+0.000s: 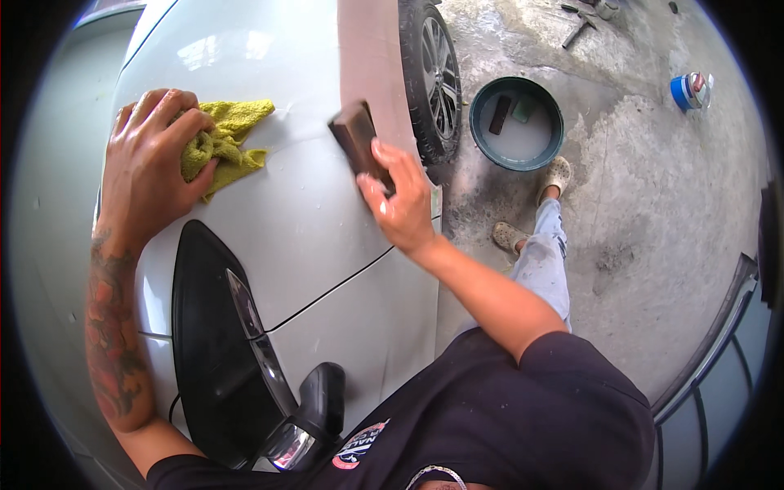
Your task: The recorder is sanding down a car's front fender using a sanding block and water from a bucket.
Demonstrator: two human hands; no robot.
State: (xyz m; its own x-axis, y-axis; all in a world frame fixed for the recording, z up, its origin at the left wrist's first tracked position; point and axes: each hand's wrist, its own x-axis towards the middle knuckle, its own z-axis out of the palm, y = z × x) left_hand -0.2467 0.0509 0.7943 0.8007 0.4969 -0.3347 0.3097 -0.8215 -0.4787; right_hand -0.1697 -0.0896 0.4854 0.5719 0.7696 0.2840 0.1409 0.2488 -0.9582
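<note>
My left hand is closed around a bunched yellow-green cloth, resting on the silver car body at the upper left. Loose ends of the cloth spread out past my thumb and fingers. In my right hand is a dark brown sanding block, gripped at its near end. The block lies on the fender, slightly blurred, beside a dull pinkish-brown strip that runs along the panel above the wheel. Wet drops dot my right fingers and the paint nearby.
Right of the wheel, a dark green bucket of cloudy water holds two blocks, one brown, one green. A hammer and a blue container are farther off on the concrete. The side mirror juts out near my chest.
</note>
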